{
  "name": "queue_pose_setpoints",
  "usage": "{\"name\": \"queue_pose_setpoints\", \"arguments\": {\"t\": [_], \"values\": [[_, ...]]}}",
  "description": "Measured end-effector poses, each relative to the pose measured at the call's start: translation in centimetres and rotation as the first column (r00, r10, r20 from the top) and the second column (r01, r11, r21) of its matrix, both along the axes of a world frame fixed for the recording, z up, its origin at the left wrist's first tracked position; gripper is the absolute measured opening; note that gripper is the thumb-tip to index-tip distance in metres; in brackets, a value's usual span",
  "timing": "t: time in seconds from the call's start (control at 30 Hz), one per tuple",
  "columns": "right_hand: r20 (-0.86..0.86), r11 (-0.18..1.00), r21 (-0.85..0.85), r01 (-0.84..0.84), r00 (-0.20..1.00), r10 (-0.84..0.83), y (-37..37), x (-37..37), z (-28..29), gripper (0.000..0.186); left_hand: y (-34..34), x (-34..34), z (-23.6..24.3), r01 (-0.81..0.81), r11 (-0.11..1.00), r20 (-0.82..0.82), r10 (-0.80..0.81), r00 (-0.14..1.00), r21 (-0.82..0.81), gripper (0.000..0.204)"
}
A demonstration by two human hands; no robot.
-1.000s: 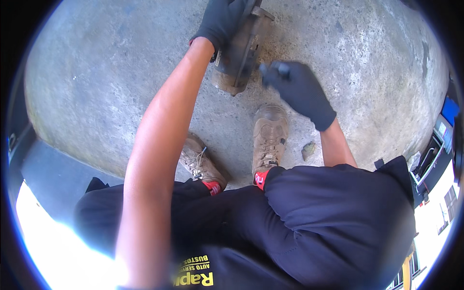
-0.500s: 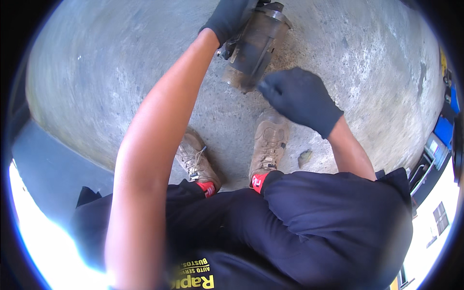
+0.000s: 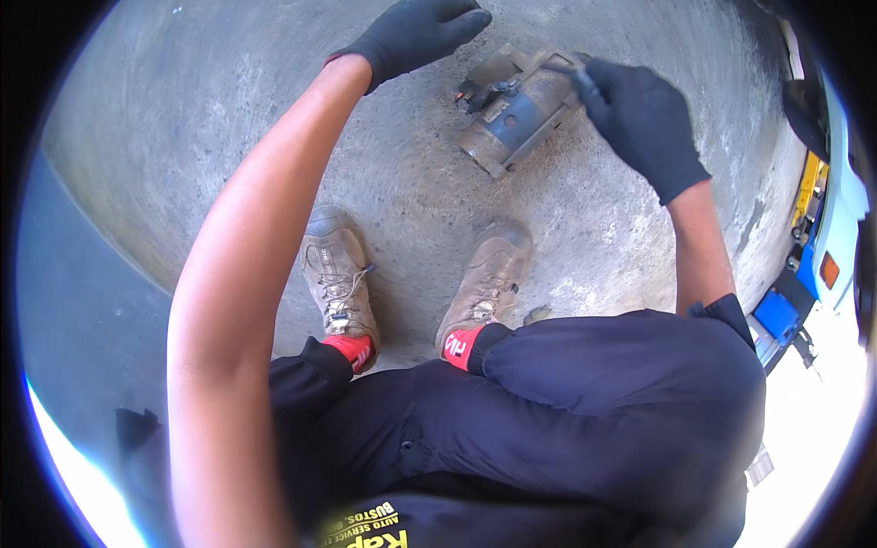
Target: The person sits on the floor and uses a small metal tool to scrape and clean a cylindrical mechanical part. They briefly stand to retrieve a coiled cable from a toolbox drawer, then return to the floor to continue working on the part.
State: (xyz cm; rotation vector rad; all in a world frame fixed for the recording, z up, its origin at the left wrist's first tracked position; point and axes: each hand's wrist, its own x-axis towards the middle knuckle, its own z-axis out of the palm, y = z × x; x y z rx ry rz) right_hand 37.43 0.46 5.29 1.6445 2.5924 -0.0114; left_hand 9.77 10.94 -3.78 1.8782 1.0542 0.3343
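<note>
A worn, dirty starter motor (image 3: 523, 114) with a dark cylindrical body lies aslant on the concrete floor, beyond my feet. My right hand (image 3: 639, 119), in a dark knit glove, is at the motor's far right end. Its fingers are bent against the metal housing there, and their tips are partly hidden. My left hand (image 3: 416, 36), gloved the same way, hovers off the motor's far left side. Its fingers are stretched out with nothing in them, and a gap separates it from the motor.
My two tan shoes, the left shoe (image 3: 336, 274) and the right shoe (image 3: 489, 274), stand on the concrete floor (image 3: 585, 265) nearer than the motor. At the right edge are a blue item (image 3: 776, 315), a yellow item (image 3: 807, 187) and part of a pale vehicle (image 3: 840, 247).
My left hand has let go of the starter motor and moved left. My right hand has gone from its near end to its far right end. The motor has turned and lies farther right.
</note>
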Motion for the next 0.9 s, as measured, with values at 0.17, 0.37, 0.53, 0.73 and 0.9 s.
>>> {"name": "queue_pose_setpoints", "arguments": {"t": [0.17,0.37,0.53,0.73,0.9], "values": [[-0.194,0.833,-0.538,-0.128,0.981,0.026,-3.7,-3.8,-0.9,0.039,-2.2,-3.8,-3.0,-0.168,0.985,0.079,0.165,0.983,0.038,0.044],[-0.049,0.913,-0.389,0.123,0.987,-0.154,-4.7,-4.2,-2.5,0.039,-4.9,-5.1,-5.6,-0.28,0.96,0.169,0.277,0.946,-0.004,0.048],[-0.122,0.843,-0.446,0.3,0.913,-0.389,-4.9,-4.8,-0.9,0.037,-7.1,-4.3,-4.6,-0.3,0.941,0.223,0.33,0.917,-0.159,0.045],[-0.229,0.687,-0.723,0.071,0.914,-0.336,-8.1,-5.2,-2.4,0.05,-7.9,-3.5,-4.3,-0.279,0.936,0.312,0.336,0.888,-0.214,0.041],[-0.199,0.723,-0.515,0.461,0.755,-0.624,-5.1,-2.9,-1.8,0.053,-7.6,-2.1,-3.7,-0.317,0.916,0.344,0.389,0.855,-0.246,0.036]]}}
